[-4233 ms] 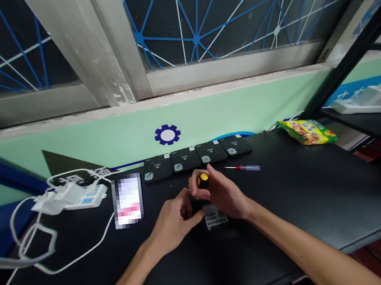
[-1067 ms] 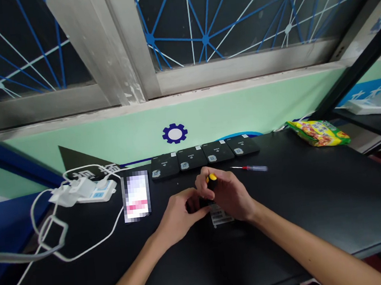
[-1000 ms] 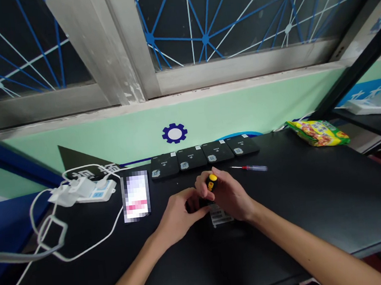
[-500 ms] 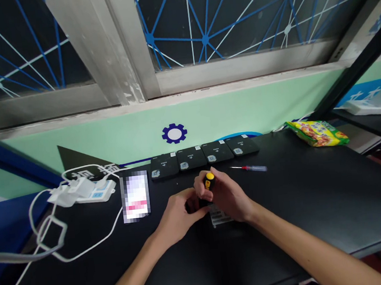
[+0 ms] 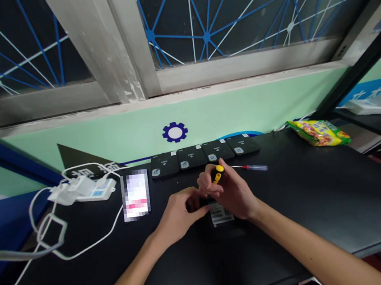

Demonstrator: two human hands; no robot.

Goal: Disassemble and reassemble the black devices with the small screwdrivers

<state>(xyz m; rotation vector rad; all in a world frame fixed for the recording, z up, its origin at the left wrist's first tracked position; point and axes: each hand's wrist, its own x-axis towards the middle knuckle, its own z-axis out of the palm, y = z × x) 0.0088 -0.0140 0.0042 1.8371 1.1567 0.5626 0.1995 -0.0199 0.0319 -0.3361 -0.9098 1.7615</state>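
In the head view, my right hand is closed around a screwdriver with a yellow-and-black handle. Its handle end points up and leans slightly right; the tip is hidden behind my fingers. Below it on the dark tabletop lies a flat black device with a white printed label facing up. My left hand grips the device's left side between thumb and fingers. Much of the device is covered by both hands.
Several similar black devices stand in a row along the wall. A second screwdriver with a clear handle lies beyond my right hand. A phone, a power strip with white cables and a snack bag are also on the table.
The screwdriver's handle has tipped to the right and my right hand has turned with it, showing more of the label. My left hand stays in place.
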